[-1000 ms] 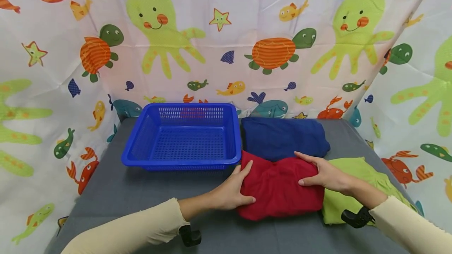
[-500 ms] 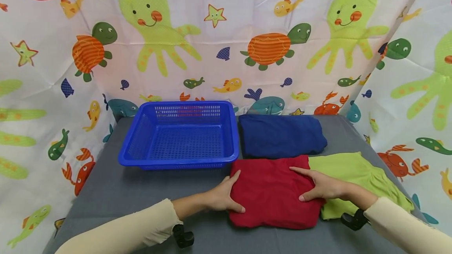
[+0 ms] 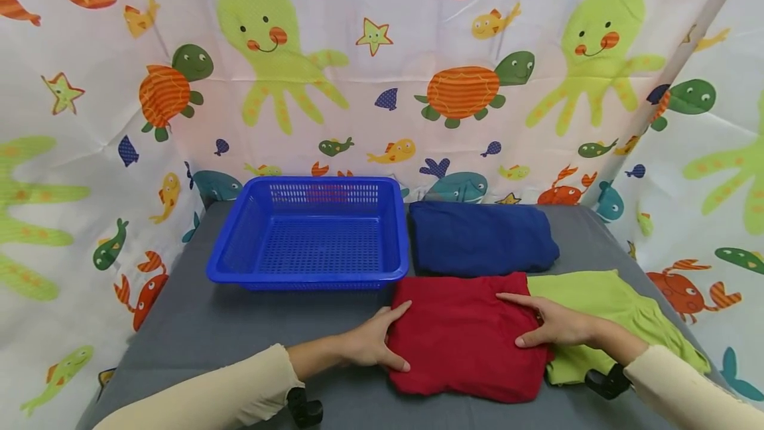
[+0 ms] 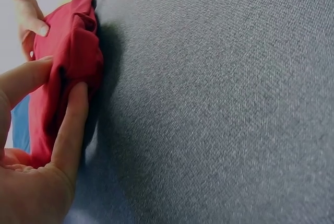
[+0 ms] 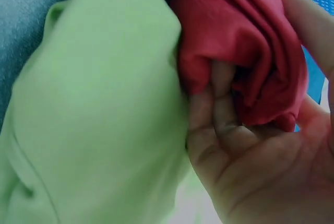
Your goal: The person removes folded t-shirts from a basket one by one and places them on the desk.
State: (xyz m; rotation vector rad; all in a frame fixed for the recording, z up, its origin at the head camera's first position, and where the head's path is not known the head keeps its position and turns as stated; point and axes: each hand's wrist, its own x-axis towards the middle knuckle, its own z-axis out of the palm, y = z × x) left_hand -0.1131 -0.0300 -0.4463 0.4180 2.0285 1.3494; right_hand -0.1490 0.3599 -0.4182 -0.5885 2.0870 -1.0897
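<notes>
A folded red cloth (image 3: pixel 459 344) lies flat in front of the blue basket and a folded navy cloth (image 3: pixel 483 237). My left hand (image 3: pixel 367 344) holds its left edge; in the left wrist view the thumb (image 4: pixel 31 75) is on top and a finger (image 4: pixel 73 125) presses into the side folds. At the right edge my right hand (image 3: pixel 558 324) grips the same cloth. The right wrist view shows fingers (image 5: pixel 222 93) tucked under the red folds, with the thumb (image 5: pixel 308 20) over the top. What garment it is, I cannot tell.
A blue perforated basket (image 3: pixel 322 277) with nothing in it stands at the back left. A lime green cloth (image 3: pixel 615 317) lies right of the red one, partly under the right hand and forearm. Printed curtains (image 3: pixel 370 105) enclose the grey tabletop (image 3: pixel 251 324) on the back and sides.
The red cloth has come down from a bunched, slightly raised position and towards me, and now lies flatter with squarer edges. Both hands moved nearer with it, keeping hold of its sides.
</notes>
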